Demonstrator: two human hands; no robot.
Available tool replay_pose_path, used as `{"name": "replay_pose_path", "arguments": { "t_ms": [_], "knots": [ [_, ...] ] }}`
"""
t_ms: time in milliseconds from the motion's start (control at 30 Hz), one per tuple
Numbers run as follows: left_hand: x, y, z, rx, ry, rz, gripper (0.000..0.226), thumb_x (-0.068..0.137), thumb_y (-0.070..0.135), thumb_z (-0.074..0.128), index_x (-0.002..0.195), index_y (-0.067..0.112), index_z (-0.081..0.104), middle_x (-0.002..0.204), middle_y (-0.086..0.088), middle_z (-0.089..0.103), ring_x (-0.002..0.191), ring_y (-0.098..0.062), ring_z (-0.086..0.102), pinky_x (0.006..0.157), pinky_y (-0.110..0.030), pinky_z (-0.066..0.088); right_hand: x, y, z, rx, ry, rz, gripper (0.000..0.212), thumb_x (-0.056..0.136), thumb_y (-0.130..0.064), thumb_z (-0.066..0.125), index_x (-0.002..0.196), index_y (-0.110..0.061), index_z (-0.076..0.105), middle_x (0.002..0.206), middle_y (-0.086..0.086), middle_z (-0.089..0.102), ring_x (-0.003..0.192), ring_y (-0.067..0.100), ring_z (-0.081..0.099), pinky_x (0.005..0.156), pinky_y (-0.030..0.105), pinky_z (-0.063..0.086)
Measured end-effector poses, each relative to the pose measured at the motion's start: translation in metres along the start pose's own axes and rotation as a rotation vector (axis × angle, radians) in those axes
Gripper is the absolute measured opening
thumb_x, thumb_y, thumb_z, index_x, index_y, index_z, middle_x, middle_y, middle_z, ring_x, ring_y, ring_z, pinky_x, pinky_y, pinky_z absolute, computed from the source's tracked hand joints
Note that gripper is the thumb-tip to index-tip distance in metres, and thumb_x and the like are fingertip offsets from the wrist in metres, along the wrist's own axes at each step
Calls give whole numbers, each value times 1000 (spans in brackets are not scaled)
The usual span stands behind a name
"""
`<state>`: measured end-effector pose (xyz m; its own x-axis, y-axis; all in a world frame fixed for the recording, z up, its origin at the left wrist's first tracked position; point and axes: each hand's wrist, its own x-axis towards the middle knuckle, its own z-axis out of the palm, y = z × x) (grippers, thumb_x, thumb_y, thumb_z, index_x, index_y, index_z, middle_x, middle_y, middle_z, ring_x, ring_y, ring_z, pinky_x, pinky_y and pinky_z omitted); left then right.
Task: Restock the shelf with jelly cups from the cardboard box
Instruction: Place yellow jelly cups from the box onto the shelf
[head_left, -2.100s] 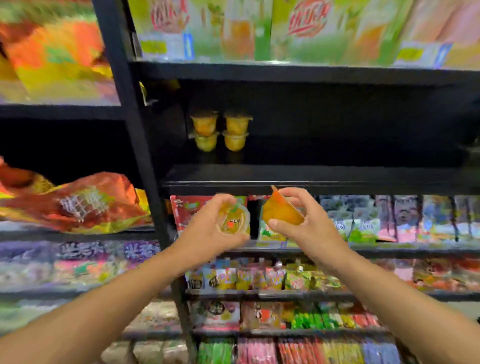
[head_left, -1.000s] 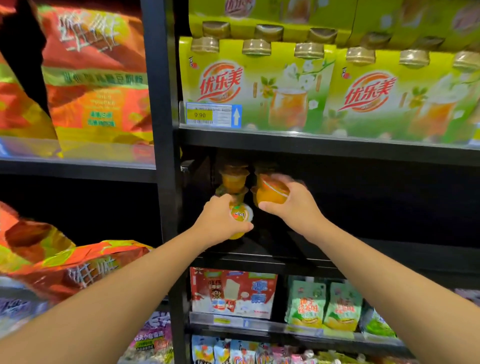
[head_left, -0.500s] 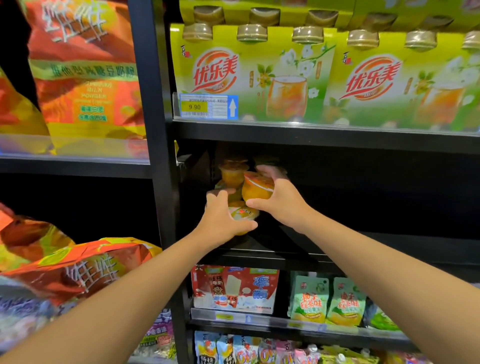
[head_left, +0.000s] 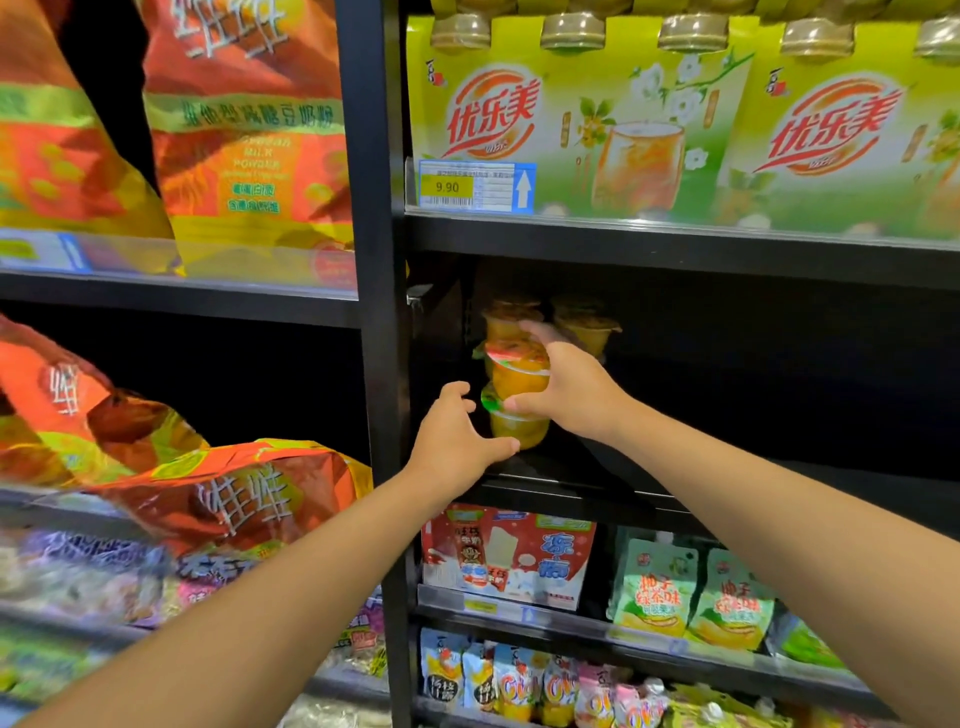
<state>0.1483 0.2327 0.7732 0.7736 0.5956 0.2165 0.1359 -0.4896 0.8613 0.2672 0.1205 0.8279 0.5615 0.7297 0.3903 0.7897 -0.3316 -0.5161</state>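
Four jelly cups (head_left: 519, 382) sit stacked in twos on the black shelf (head_left: 597, 470). Right hand (head_left: 571, 387) grips the front top cup; left hand (head_left: 454, 439) hovers spread, holding nothing.

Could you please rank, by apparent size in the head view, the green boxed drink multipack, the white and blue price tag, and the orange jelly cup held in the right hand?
1. Green boxed drink multipack
2. Orange jelly cup
3. White and blue price tag, similar in size to the cup; unsure.
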Motion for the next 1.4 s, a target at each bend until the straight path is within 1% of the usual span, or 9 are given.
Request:
{"name": "replay_pose_path", "arguments": {
  "t_ms": [200,333,400,500,667,900,1000,1167,1400],
  "knots": [
    [-9,1,-2,30,-42,22,98,75,23,86,153,17,28,147,-3,46,134,-20,45,107,-34,41,-4,-4,-5,-9,-12,29,95,83,-26,80,157,-23,21,147,4,47,125,17,52,89,24,48],
    [-20,6,-9,94,-38,43,90,81,30,81,154,17,29,153,-2,42,139,-20,40,109,-36,38,-18,-8,-15,73,43,72,93,87,-23,77,159,-19,18,157,3,37,140,18,40,102,26,40],
    [-28,7,-15,104,-42,57,80,88,31,74,154,18,31,155,-1,39,141,-19,37,109,-33,35,-31,-5,-21,102,135,113,81,90,-23,73,155,-18,25,155,2,38,142,18,38,108,31,40],
    [-41,6,-22,155,-76,95,65,93,30,66,150,22,35,153,1,38,141,-18,34,109,-34,33,-63,8,-26,73,203,155,58,92,-21,68,143,-19,41,143,0,47,132,14,44,98,26,38],
    [-51,10,-21,390,-219,155,52,100,45,49,148,28,38,152,4,34,142,-19,26,115,-46,31,-99,30,-15,-128,-95,116,52,96,-39,60,144,-26,47,143,-5,48,135,15,41,107,33,39],
    [-47,15,-9,686,-312,139,59,102,60,19,157,39,14,166,6,8,151,-22,1,119,-52,10,-89,27,2,-364,-210,3,58,104,-49,36,158,-27,26,165,3,21,152,24,13,123,41,15],
    [-44,13,-5,724,-329,114,58,103,59,15,157,40,12,166,5,7,151,-24,0,120,-53,9,-84,30,4,-320,-266,38,57,106,-48,29,158,-27,23,167,2,14,153,26,6,124,43,11],
    [-37,12,6,732,-288,140,57,101,61,14,156,43,15,165,1,13,150,-26,6,119,-53,13,-77,41,2,-232,-272,-84,52,107,-41,35,157,-27,29,165,2,19,153,25,6,124,45,15],
    [-24,13,11,784,-255,136,61,101,61,18,157,39,14,165,-2,13,151,-28,4,119,-53,12,-64,44,12,-193,-287,-60,55,106,-45,35,158,-28,24,166,4,14,153,24,3,122,45,16]
  ]
}}
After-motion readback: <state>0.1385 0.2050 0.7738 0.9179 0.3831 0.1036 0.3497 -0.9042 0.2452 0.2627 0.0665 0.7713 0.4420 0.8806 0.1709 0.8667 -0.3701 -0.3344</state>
